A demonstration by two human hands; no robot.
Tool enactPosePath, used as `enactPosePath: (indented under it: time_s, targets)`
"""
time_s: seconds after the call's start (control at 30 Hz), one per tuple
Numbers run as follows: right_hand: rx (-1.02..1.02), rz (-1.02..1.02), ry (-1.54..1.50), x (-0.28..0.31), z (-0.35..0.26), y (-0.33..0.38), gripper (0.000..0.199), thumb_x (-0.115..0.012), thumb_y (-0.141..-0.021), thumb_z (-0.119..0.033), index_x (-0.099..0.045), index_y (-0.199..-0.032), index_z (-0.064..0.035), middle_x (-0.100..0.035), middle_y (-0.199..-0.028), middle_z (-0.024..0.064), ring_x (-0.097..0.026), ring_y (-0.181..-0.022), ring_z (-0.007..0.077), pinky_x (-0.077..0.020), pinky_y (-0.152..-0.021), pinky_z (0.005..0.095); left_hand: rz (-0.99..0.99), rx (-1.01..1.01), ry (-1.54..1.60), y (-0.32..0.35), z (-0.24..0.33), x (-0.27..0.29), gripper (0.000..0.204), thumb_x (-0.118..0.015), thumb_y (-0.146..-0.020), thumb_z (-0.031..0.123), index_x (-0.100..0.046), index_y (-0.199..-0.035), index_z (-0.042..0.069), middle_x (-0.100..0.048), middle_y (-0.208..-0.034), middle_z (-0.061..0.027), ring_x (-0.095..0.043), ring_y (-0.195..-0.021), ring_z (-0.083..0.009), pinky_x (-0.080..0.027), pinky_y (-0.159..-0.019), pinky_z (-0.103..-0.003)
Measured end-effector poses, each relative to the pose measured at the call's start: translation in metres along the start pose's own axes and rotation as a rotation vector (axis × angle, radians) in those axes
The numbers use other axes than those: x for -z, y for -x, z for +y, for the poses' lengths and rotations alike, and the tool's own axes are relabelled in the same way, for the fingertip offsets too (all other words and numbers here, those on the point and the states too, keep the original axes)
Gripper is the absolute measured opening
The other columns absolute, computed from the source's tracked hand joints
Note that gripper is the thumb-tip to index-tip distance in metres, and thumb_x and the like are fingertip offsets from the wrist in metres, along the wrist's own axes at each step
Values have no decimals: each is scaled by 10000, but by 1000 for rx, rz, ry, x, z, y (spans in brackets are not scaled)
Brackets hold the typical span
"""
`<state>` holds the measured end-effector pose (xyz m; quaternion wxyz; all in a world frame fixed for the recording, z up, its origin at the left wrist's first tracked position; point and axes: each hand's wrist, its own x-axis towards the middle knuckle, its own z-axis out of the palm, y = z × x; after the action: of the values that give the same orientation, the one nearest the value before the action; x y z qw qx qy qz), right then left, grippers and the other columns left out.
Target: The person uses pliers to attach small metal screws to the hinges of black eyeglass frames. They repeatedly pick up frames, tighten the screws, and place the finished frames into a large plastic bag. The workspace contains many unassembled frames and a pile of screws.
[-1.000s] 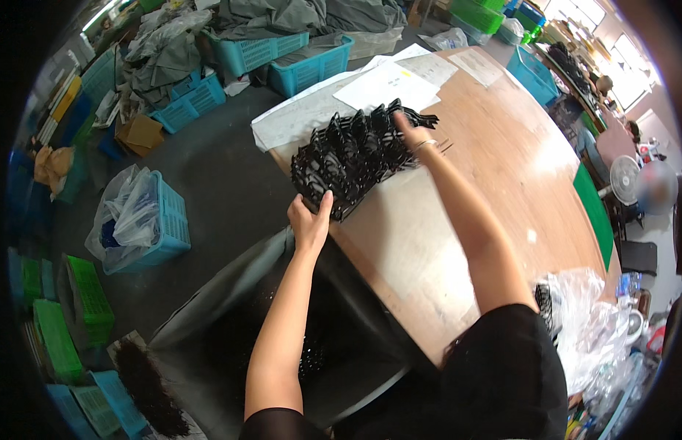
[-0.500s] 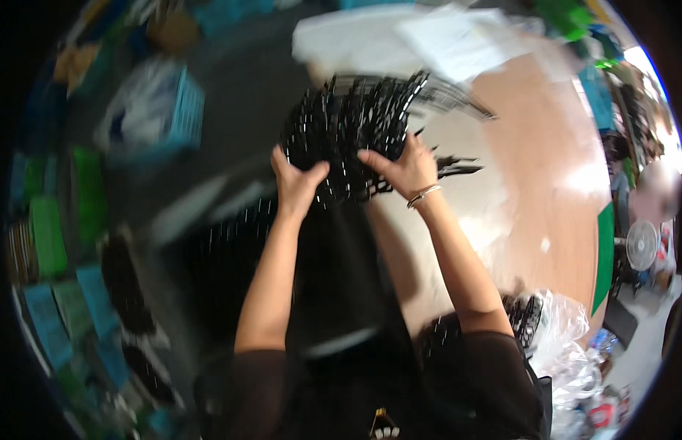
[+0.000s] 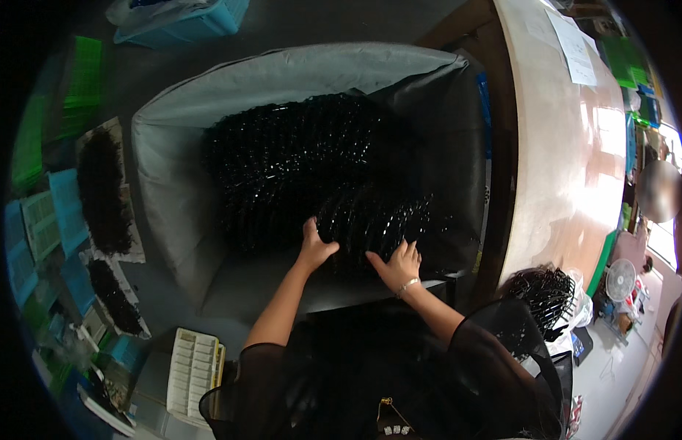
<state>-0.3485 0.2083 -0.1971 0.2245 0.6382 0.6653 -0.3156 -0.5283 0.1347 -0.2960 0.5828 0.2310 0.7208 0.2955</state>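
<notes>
My left hand (image 3: 314,249) and my right hand (image 3: 399,268) are both in a large grey fabric-lined bin (image 3: 168,172). Between them lies a bundle of black glossy strips (image 3: 366,220), held at its near side with a hand at each end. The thumbs point inward toward each other, and most of the fingers are hidden by the strips. Beyond the bundle, a heap of similar black strips (image 3: 289,139) in rows fills the left and middle of the bin. What exactly the strips are is too dark to make out. A bracelet circles my right wrist.
At the right stands a light-topped table (image 3: 553,183) with paper sheets (image 3: 573,48). A pile of black strips (image 3: 542,293) sits at its near end. Left of the bin lie black pieces on cardboard (image 3: 102,194), a white divided tray (image 3: 190,378) and a blue basket (image 3: 187,26) farther off.
Both hands have carried the bundle of black strips off the table and down into the bin. The view has swung left, so the whole bin now shows.
</notes>
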Motion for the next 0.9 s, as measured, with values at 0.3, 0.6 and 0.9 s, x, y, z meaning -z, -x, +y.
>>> enactPosePath:
  time_s: [0.3, 0.6, 0.9]
  targets:
    - [-90, -401, -54, -92, -36, -110, 1091, -569, -605, -700, -254, -1242, 127, -501, -1105, 277, -510, -1039, 334, -417, -865, 334, 271, -40, -609, -39, -12, 31, 802, -748, -562, 153, -283, -1204, 30, -248, -1300, -257, -315, -1177, -401, -346, -956, -416]
    - [263, -102, -703, 61, 82, 29, 479, -547, -795, -399, -550, -1050, 6, -609, -968, 182, -585, -905, 308, -451, -809, 351, 234, -105, -873, 13, 27, -24, 764, -659, -722, 308, -286, -1222, -133, -312, -1264, -306, -328, -1171, -418, -286, -979, -450]
    - [-23, 992, -693, 204, 333, 236, 284, -622, -771, -212, -565, -959, -6, -582, -882, 141, -577, -789, 264, -465, -694, 332, -733, -357, -345, 224, 189, -252, 555, -639, -764, 167, -363, -1197, -42, -468, -1155, -188, -519, -994, -251, -439, -813, -348]
